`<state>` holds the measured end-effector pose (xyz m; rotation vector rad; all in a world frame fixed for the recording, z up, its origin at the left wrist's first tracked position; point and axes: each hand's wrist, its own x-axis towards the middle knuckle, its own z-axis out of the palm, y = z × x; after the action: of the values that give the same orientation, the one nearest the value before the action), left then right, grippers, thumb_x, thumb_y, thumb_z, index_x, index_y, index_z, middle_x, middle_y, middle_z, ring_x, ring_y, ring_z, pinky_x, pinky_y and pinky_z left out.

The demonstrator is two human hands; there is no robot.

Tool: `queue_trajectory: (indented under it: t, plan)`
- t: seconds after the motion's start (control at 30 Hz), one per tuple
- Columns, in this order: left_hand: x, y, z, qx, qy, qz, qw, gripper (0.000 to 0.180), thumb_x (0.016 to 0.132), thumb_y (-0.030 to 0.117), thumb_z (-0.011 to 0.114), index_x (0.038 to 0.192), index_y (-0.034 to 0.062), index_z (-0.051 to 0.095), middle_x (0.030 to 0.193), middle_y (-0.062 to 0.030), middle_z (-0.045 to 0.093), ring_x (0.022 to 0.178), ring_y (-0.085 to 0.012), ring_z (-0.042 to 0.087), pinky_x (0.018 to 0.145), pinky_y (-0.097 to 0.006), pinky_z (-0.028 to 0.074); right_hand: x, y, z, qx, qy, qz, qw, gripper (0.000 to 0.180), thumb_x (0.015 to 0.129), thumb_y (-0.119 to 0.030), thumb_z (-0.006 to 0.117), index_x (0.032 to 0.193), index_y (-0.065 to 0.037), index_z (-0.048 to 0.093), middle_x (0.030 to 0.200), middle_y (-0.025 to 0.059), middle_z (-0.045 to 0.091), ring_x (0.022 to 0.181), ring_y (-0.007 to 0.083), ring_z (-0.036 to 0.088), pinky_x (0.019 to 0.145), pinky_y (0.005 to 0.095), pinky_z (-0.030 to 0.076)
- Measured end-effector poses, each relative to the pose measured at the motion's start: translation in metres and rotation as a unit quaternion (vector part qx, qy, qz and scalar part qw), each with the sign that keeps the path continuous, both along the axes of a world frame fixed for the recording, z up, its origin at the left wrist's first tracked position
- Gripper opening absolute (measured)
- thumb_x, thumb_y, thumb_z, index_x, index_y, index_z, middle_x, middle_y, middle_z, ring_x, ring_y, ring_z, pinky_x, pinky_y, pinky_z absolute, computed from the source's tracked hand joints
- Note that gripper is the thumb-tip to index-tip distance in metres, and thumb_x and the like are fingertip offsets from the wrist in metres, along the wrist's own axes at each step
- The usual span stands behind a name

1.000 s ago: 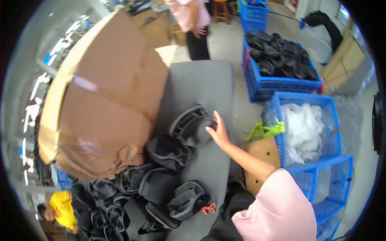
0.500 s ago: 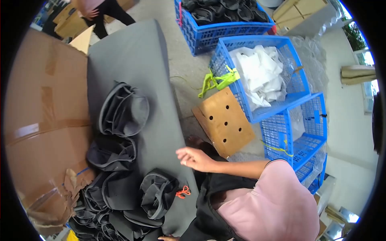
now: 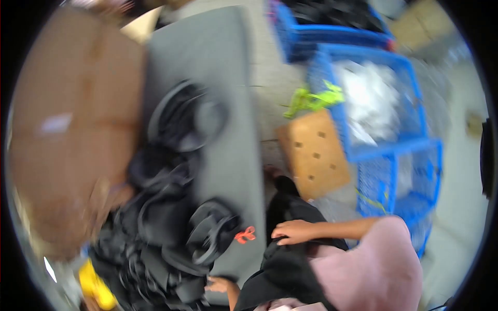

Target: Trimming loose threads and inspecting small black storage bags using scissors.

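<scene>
At the near edge of the grey counter (image 3: 218,67), the right hand (image 3: 293,231) now rests on dark cloth over the lap, fingers loosely curled and grasping nothing. One second earlier this hand was stretched out to the round black part (image 3: 189,116) at the middle of the counter; half a second earlier it was already drawn back to the counter's near edge. The round black part stays where it was, lying flat on the counter surface, apart from both hands. The left hand (image 3: 220,284) shows at the counter's near corner, touching the edge of the heap of black parts (image 3: 171,233); its grip is blurred, so whether it is clenched or released cannot be told. A small orange tool (image 3: 245,235) lies on the counter between the heap and the right hand, untouched. Beyond the counter's right side stand a perforated cardboard box (image 3: 314,153) and blue crates (image 3: 384,119). Judgement: the reach to the round part is ended without a pick-up; the work now centres on the heap nearest the left hand.
</scene>
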<state>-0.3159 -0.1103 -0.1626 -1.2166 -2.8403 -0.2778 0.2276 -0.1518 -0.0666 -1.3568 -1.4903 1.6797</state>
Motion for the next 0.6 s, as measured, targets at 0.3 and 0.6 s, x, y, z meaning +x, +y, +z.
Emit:
queue_trajectory:
  t: [0.3, 0.6]
  plan:
    - [0.164, 0.035, 0.066, -0.005, 0.055, 0.043, 0.998, 0.064, 0.09, 0.041, 0.045, 0.138, 0.0022, 0.027, 0.145, -0.0161, 0.022, 0.135, -0.0301, 0.018, 0.104, -0.047, 0.019, -0.029, 0.022, 0.084, 0.051, -0.065, -0.031, 0.996, 0.019, 0.08, -0.012, 0.06, 0.097, -0.004, 0.06, 0.086, 0.0083, 0.061, 0.075, 0.0195, 0.063, 0.069, 0.0299, 0.049]
    - [0.126, -0.026, 0.091, 0.135, -0.201, -0.171, 0.955, 0.063, 0.08, 0.018, 0.06, 0.135, 0.0058, 0.032, 0.144, -0.0133, 0.026, 0.135, -0.0301, 0.019, 0.108, -0.046, 0.013, -0.122, 0.026, 0.08, 0.095, -0.169, 0.32, 0.927, 0.022, 0.081, -0.018, 0.058, 0.099, -0.003, 0.058, 0.093, 0.0121, 0.061, 0.079, 0.0274, 0.06, 0.074, 0.0358, 0.048]
